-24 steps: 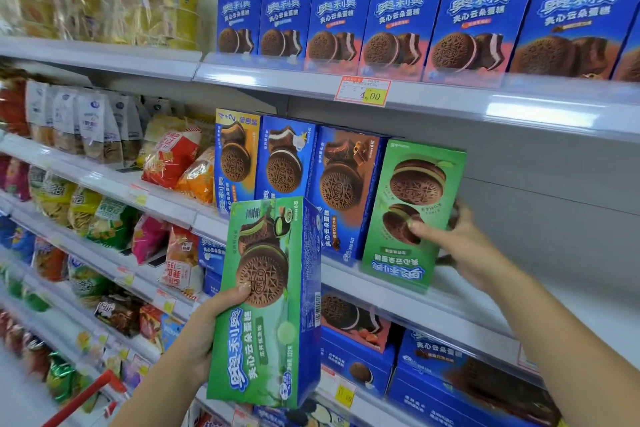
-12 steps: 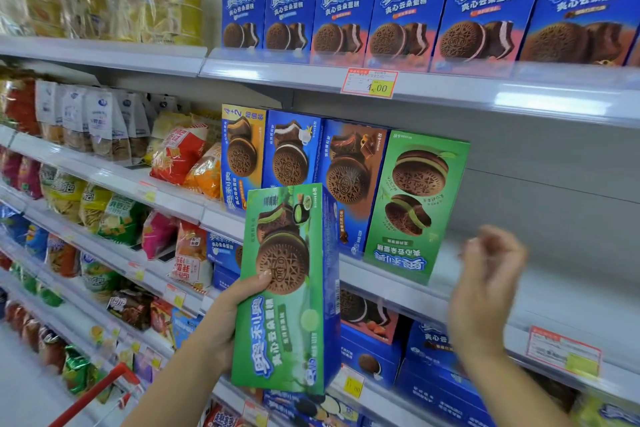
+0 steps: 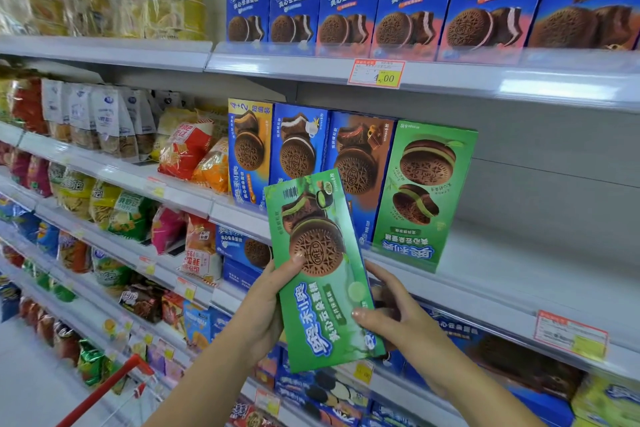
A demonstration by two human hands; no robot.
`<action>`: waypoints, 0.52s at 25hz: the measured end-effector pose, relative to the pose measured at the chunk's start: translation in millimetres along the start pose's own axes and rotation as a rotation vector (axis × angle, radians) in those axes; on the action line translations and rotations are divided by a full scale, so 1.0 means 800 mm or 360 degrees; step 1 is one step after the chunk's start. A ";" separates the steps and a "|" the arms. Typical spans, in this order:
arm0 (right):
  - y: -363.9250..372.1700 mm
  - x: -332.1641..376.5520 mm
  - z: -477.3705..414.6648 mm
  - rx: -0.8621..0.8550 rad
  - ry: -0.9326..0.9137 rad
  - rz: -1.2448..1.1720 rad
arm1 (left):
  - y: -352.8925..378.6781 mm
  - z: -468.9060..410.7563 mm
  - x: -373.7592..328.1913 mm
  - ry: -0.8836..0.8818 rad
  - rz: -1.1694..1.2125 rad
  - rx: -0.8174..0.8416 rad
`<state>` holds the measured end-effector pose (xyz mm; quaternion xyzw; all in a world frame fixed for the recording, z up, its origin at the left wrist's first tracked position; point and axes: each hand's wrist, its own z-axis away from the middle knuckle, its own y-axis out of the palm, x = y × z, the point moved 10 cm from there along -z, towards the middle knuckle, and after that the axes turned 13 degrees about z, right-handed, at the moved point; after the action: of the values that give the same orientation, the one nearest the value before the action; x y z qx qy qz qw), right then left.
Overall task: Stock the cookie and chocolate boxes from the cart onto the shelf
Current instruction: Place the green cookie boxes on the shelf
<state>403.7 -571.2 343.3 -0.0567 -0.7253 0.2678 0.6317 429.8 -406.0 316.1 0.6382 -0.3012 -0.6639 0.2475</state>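
Red cart handle (image 3: 104,388), lower left. Left hand (image 3: 266,308) grips green Oreo box (image 3: 322,274) by left edge; right hand (image 3: 391,319) pinches right edge. Box tilted, before shelf (image 3: 519,270) lip. Shelved green box (image 3: 426,194) inverted; bare shelf rightward.

hands: your left hand (image 3: 266,305) and right hand (image 3: 391,315) grip the green box (image 3: 322,274), tilted, before the shelf (image 3: 485,274) | shelf: second green box (image 3: 426,194) stands upside down, just beside blue boxes (image 3: 301,146) | low left: red cart (image 3: 104,388)

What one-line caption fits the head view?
Left hand and right hand hold a green Oreo box before the shelf, near an upside-down green box.
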 end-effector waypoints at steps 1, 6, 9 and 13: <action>0.001 0.001 0.002 0.0006 -0.0008 0.0044 | -0.001 0.001 0.002 -0.0019 0.0008 -0.0001; -0.001 0.005 0.005 -0.0092 -0.0048 -0.0014 | -0.003 -0.001 -0.004 -0.0012 0.0027 0.0075; -0.021 0.003 0.001 -0.0170 -0.0018 -0.0123 | -0.004 -0.011 -0.034 0.0109 0.0032 0.0059; -0.031 0.000 -0.004 -0.0086 -0.0029 -0.0086 | -0.016 -0.021 -0.066 0.0191 -0.0021 -0.0005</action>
<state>412.8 -591.5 354.7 -0.0517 -0.7393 0.2313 0.6303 450.4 -361.0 343.6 0.6784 -0.2805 -0.6265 0.2619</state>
